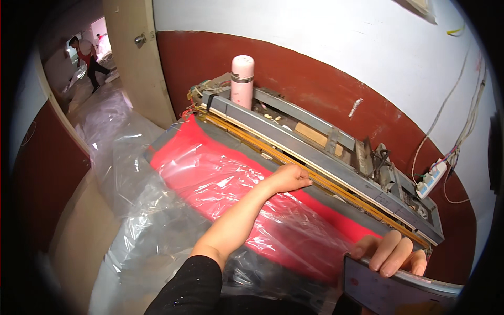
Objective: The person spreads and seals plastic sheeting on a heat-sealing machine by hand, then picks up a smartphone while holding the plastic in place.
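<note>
With hands apart, we could crease the clear, thin plastic film (212,181) over the flat red sheet (191,129) beneath our curled left hand (286,178) (grip unclear) by dragging it, while our right hand (389,254) clamps a dark, flat device (386,291).

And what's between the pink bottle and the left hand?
Between the pink bottle and left hand, the head view shows a grey metal beam, then yellow strips.

No lettering can be read; small marks (384,199) on the grey metal bar (315,160) are too faint.
</note>
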Demonstrator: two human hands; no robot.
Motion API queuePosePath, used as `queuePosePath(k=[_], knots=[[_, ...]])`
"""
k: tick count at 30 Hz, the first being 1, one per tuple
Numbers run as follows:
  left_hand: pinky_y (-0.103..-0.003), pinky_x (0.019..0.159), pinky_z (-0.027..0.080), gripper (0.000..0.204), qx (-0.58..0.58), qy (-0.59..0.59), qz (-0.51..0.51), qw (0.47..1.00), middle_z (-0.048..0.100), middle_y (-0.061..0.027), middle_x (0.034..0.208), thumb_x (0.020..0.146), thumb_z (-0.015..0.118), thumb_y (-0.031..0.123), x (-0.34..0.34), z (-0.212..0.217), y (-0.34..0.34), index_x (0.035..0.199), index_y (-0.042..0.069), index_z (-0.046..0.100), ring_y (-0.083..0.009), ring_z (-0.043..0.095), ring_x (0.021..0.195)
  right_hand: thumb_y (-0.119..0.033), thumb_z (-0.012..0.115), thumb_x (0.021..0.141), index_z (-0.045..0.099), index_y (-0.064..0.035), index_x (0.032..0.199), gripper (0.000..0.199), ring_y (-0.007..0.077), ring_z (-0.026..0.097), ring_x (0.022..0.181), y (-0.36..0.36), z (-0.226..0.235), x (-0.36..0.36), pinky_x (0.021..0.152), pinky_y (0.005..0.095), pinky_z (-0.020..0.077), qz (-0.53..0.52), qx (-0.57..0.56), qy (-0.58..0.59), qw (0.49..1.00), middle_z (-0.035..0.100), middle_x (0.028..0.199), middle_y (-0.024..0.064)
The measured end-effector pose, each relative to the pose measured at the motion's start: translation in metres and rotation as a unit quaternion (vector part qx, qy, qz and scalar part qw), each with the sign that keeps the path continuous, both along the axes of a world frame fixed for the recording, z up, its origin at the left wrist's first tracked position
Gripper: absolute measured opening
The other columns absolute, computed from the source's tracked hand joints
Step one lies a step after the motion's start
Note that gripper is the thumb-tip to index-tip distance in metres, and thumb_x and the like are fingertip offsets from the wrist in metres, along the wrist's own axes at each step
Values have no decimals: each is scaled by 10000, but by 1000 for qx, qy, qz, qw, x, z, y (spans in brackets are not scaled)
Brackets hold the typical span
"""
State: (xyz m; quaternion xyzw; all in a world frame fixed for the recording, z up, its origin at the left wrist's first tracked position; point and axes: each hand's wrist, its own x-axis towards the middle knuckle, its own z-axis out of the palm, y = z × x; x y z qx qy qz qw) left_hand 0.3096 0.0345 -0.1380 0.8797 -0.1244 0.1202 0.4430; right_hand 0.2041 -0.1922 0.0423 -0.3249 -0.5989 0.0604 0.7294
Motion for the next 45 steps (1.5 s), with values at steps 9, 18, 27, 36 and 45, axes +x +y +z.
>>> queuePosePath(k=[9,18,27,36,45], knots=[[-379,554,412,323,20,76,27,997,542,-138,598,780,595,325,-6,-1,8,631,40,558,-299,540,586,-198,679,769,436,-151,1196,494,217,475,864,10,-5,0,736,469,461,-25,10,-26,999,508,932,89],[-342,531,405,287,-1,40,24,999,531,-96,559,780,609,283,-4,0,2,624,46,565,-230,528,536,-296,441,908,462,-118,1186,331,236,474,867,6,-7,5,723,466,439,17,20,-1,1000,506,917,108],[-345,520,408,280,-20,33,16,999,531,-84,536,773,610,270,-2,-5,3,616,42,562,-224,535,526,-324,347,940,500,-130,1182,345,210,467,840,5,-7,14,694,452,444,30,28,-11,999,506,881,96],[-350,519,392,300,-31,23,10,999,511,-99,552,778,606,247,-2,-6,3,589,30,523,-238,507,519,-343,322,942,511,-136,1158,354,200,448,791,10,-13,8,608,406,435,-11,62,2,998,498,860,95],[-346,510,378,321,-29,28,7,999,479,-91,535,780,609,246,-3,-3,2,575,29,492,-230,477,504,-337,340,938,500,-137,1180,352,199,449,792,7,-11,15,643,434,450,2,43,-18,999,490,848,89]])
